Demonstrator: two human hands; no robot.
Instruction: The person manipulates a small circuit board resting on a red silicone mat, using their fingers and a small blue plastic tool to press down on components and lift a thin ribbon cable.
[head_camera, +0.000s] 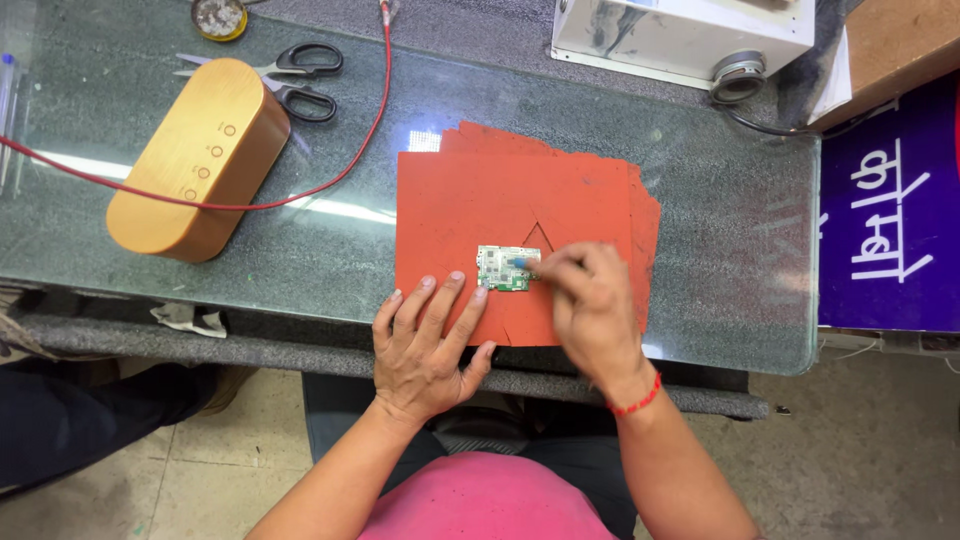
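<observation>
Two bare hands work over a small green circuit board (508, 268) lying flat on a red mat (450, 215) near the front edge of a glass-topped bench (720, 230). The left hand (428, 345) rests open and flat on the mat, fingers spread, holding nothing, its index fingertip just touching the board's lower left corner. The right hand (592, 305) is curled, its fingertips pinched at the board's right end around something small and bluish; what that is cannot be told. The board's long axis runs left to right, roughly parallel to the bench's front edge, its component face up. With only one fingertip bracing the board, a push from the right hand could, it seems, slide or turn it on the mat. A tan wooden speaker (195, 160), black-handled scissors (300, 80) and a red cable (345, 165) lie well apart at the left; a white machine (680, 35) stands behind.
</observation>
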